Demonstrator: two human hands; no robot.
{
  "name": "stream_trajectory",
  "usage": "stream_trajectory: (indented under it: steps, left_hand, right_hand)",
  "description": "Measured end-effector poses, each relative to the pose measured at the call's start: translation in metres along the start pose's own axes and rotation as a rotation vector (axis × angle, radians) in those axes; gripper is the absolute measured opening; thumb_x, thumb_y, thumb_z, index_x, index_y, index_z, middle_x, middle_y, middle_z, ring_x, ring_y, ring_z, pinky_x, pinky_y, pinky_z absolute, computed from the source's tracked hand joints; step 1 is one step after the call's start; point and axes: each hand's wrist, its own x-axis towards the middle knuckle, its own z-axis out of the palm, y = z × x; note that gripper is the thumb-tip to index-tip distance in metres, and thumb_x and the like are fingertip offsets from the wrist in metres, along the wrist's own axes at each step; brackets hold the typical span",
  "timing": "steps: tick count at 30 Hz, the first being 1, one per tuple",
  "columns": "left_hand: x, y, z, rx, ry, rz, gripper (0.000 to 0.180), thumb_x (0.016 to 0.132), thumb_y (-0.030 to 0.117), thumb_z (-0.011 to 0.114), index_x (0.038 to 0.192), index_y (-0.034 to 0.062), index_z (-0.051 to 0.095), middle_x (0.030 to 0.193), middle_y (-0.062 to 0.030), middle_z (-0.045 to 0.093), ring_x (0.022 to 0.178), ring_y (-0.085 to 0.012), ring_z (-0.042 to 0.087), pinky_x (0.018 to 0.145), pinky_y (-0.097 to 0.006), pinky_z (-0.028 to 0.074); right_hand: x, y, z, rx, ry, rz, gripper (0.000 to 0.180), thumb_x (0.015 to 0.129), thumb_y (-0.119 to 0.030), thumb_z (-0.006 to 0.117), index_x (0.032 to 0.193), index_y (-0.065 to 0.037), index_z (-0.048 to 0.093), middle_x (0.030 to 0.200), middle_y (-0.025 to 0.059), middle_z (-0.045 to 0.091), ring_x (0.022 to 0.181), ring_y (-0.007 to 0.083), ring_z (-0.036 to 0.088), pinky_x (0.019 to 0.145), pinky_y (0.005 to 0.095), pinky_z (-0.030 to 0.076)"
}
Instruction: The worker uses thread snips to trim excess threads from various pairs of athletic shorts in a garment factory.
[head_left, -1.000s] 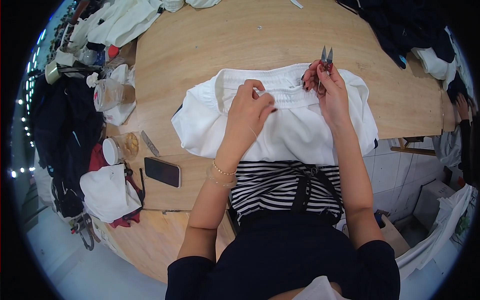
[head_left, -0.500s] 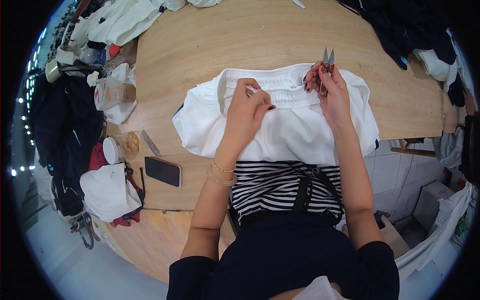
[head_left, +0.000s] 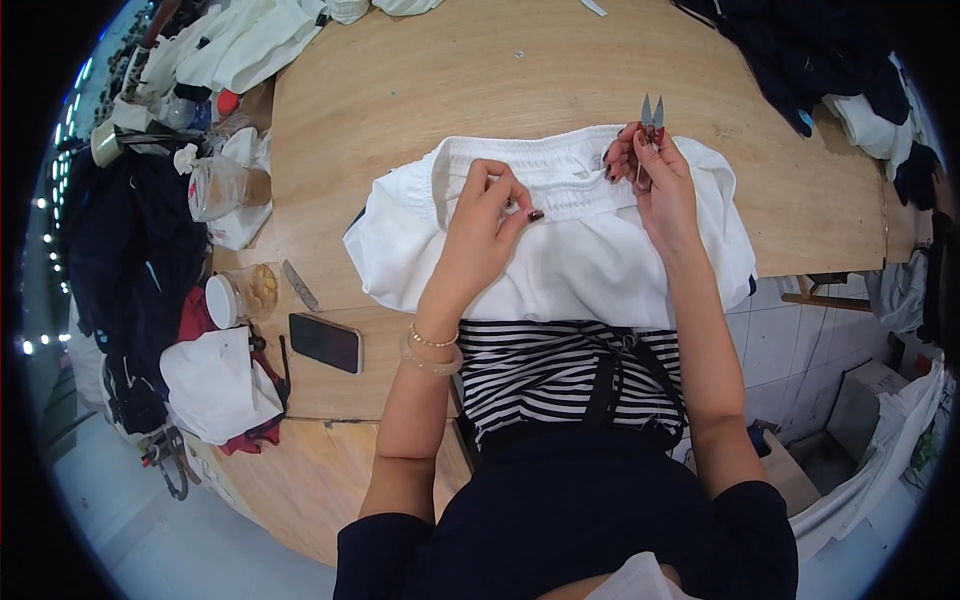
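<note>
A white garment (head_left: 590,265) with a gathered elastic waistband lies bunched at the table's near edge, its waist opening facing away from me. At the left part of the waistband, my left hand (head_left: 485,225) is closed, thumb and fingers pinching the near edge of the band. My right hand (head_left: 664,190) grips a pair of thread snips (head_left: 652,112) with red handles, the two blades pointing away from me and slightly apart. The fingertips of that hand are at the right end of the waistband; whether they also hold cloth I cannot tell.
On the wooden table (head_left: 420,80), a phone (head_left: 326,343), a small blade-like tool (head_left: 299,285) and a lidded plastic jar (head_left: 240,295) lie to the left. Dark clothes (head_left: 130,230) are heaped beyond them. More dark garments (head_left: 800,50) lie at the far right.
My left hand has shifted slightly left, its wrist and bracelets moving with it. My right hand and the snips have barely moved.
</note>
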Motion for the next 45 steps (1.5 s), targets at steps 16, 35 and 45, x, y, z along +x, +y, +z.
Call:
stream_trajectory:
  steps: [16,35,45]
  left_hand:
    - [0.002,-0.001,0.013,-0.362,0.292,-0.143,0.006,0.088,0.000,0.057,0.093,0.0003,0.057,0.080,-0.0064,0.064,0.073,-0.0122,0.059,0.068,-0.024,0.045]
    - [-0.010,0.016,-0.011,0.324,0.113,0.042,0.035,0.075,0.003,0.065,0.109,0.0062,0.057,0.111,-0.0088,0.057,0.101,-0.0267,0.055,0.084,-0.036,0.043]
    - [-0.014,-0.013,-0.003,0.316,0.136,0.124,0.047,0.070,0.014,0.077,0.113,0.0084,0.058,0.109,-0.0047,0.062,0.101,-0.0250,0.056,0.091,-0.035,0.040]
  right_hand:
    - [0.001,-0.001,0.003,-0.032,0.002,0.021,0.016,0.098,-0.015,0.046,0.101,-0.003,0.056,0.085,0.0071,0.062,0.073,0.0128,0.057,0.067,0.0240,0.044]
    - [-0.024,-0.030,0.033,-0.714,-0.027,-0.167,0.018,0.092,-0.014,0.057,0.106,-0.002,0.056,0.087,0.0057,0.062,0.075,0.0176,0.058,0.070,0.0259,0.044]
    - [-0.046,-0.019,0.056,-1.388,-0.125,-0.285,0.021,0.080,-0.017,0.068,0.082,-0.003,0.052,0.078,0.0094,0.056,0.063,0.0298,0.059,0.053,0.0377,0.046]
